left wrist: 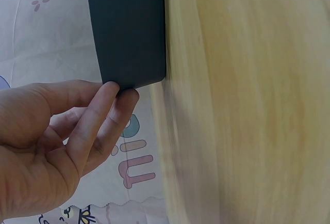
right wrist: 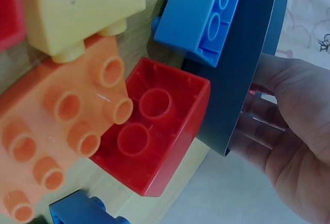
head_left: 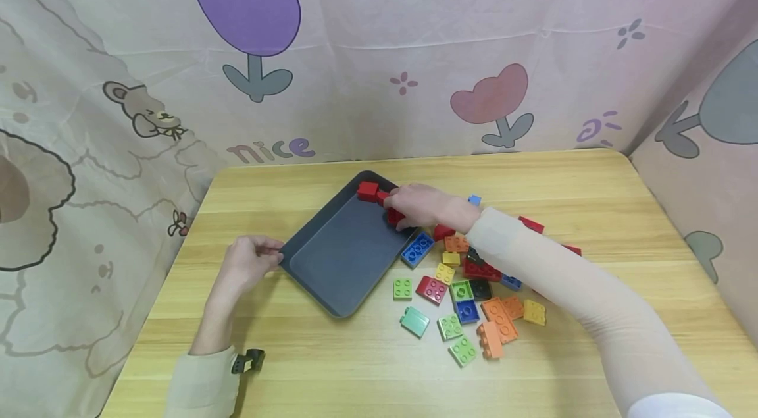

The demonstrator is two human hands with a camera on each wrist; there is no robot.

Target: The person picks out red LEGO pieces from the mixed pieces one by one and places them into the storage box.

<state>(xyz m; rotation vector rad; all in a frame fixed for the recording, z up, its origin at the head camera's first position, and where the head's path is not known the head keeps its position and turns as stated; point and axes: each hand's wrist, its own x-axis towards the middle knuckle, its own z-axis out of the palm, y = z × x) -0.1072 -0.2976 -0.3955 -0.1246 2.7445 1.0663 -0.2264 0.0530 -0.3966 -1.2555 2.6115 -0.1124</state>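
Observation:
A dark grey tray [head_left: 349, 253] lies at an angle on the table. My left hand [head_left: 249, 260] pinches its left corner; in the left wrist view the thumb and fingers meet at the edge of the tray wall [left wrist: 129, 33]. Over the tray's far right side, my right hand [head_left: 423, 203] has its fingers around a red brick [head_left: 395, 216]. Two more red pieces are at the far end, a red brick [head_left: 368, 191] and a smaller one [head_left: 382, 197] partly hidden by the fingers. The tray wall [right wrist: 227, 100] hides my right fingertips in the right wrist view.
Loose building bricks are spread right of the tray, among them a blue brick [head_left: 418, 249], a dark red brick [head_left: 431, 289], an orange brick [head_left: 499, 320] and a teal brick [head_left: 414, 322]. My right forearm passes over part of them. A printed cloth [head_left: 367, 108] hangs behind the table.

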